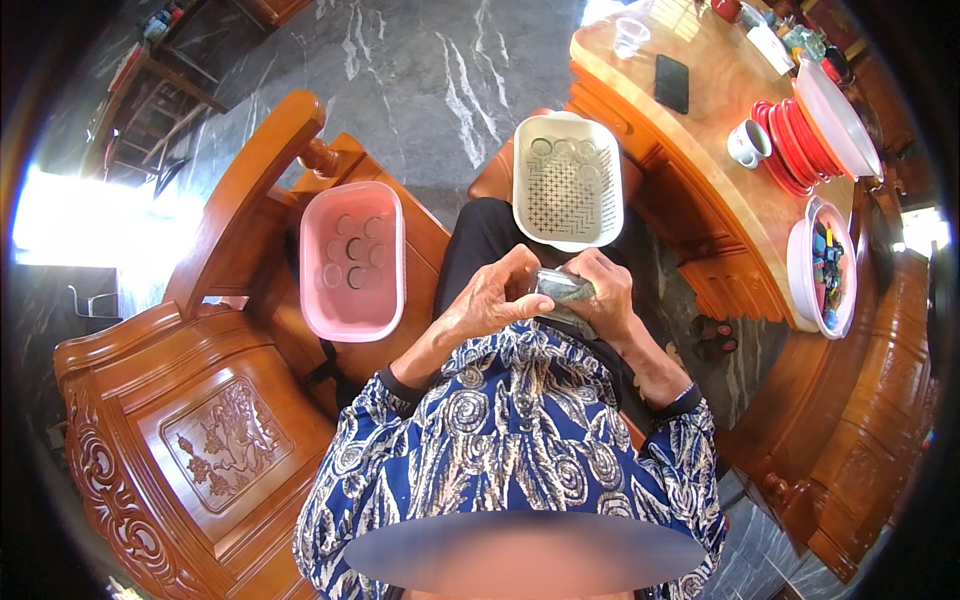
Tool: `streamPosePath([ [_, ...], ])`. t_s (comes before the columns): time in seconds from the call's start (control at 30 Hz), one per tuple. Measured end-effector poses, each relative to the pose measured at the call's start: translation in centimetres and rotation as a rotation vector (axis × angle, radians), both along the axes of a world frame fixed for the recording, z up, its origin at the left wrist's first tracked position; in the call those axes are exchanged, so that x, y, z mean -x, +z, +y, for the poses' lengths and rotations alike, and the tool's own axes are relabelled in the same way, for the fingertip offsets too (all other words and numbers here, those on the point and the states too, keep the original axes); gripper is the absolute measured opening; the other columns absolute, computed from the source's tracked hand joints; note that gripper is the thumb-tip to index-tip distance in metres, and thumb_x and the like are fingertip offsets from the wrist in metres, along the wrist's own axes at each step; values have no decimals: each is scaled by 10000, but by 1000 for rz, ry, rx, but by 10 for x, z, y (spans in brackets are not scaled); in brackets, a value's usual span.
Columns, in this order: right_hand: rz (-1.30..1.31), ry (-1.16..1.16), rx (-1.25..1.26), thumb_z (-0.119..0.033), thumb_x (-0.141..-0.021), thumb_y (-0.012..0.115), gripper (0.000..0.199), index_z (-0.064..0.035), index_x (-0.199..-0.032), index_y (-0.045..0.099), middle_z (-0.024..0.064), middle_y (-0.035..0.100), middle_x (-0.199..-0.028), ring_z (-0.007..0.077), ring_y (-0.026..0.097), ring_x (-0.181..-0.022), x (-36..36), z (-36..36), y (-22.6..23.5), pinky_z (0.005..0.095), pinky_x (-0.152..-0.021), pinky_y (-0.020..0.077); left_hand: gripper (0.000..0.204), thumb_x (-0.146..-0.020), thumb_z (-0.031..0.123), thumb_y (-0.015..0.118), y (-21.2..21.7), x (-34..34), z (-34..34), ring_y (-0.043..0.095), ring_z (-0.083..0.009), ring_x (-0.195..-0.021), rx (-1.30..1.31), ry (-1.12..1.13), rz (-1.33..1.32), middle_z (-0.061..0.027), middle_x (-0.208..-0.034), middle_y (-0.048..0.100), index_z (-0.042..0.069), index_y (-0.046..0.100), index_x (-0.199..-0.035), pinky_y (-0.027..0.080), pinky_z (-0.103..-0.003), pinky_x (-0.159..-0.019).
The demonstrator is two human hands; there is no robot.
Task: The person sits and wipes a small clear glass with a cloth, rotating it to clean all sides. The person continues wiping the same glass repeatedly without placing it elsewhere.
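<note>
Both forearms come up from the lower edge, elbows bent, patterned blue sleeves (pixel 350 450) ending in dark cuffs; hands meet in front of the torso, above the lap. Left hand (pixel 492 292) angled inward, fingers curled, thumb stretched right along the near side of a small clear item (pixel 563 287) with dark greenish contents or tint. Right hand (pixel 610 290) bent in from the other side, fingers folded round its right end. Both grips closed to the item's width, item pinched between them; its ends are covered by the fingers, exact kind can't be told.

Just beyond the hands: pale slotted basket (pixel 556 205), round pieces (pixel 541 147) at its far end. To the left, pink tub (pixel 350 312) on wooden seating (pixel 240 440), more round pieces (pixel 355 249) inside. Tub well clear of the left hand; basket's near rim close to both hands, blocking straight ahead.

Right side: wooden table (pixel 705 150) with dark phone (pixel 672 83), clear cup (pixel 630 37), white mug (pixel 748 143) beside red stacked rings (pixel 790 145), and a white tub (pixel 802 275) of small coloured bits (pixel 828 268). Grey marbled floor (pixel 400 60) beyond.
</note>
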State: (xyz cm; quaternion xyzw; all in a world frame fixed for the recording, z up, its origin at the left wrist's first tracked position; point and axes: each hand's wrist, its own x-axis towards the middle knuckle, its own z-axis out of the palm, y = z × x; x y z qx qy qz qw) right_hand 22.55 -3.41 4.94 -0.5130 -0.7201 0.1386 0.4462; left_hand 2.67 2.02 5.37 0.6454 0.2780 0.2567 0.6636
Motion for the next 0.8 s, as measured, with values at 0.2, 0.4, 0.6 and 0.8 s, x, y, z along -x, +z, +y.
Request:
streamPosePath([
  [0.2,464,56,531,-111,-755,752,177,-11,-757,606,20,604,-704,67,519,-648,0,4,-15,257,-552,434,509,-722,269,817,16,1,3,494,-137,-665,-388,37,127,-46,-792,518,54,516,-1071,443,-283,-603],
  [0.4,959,358,805,-110,-852,662,168,-12,-986,637,-18,632,-907,51,568,-800,7,-2,-23,218,-682,483,517,-702,119,802,15,-3,0,566,-221,-903,-668,58,170,-85,-1032,535,74,529,-1139,483,-331,-769],
  [0.6,940,106,907,-120,-815,705,147,-5,-875,635,-13,652,-836,68,583,-725,4,-2,-28,233,-622,491,537,-766,162,781,7,-2,-2,581,-200,-959,-372,99,62,-107,-1048,558,38,466,-1183,495,-327,-813],
  [0.8,-205,-17,-24,-132,-729,685,179,-50,-864,600,76,588,-790,231,633,-711,-1,-7,-2,317,-574,499,482,-940,466,534,-9,8,2,546,-87,-790,151,-3,61,-54,-944,592,33,487,-1146,468,-236,-630],
])
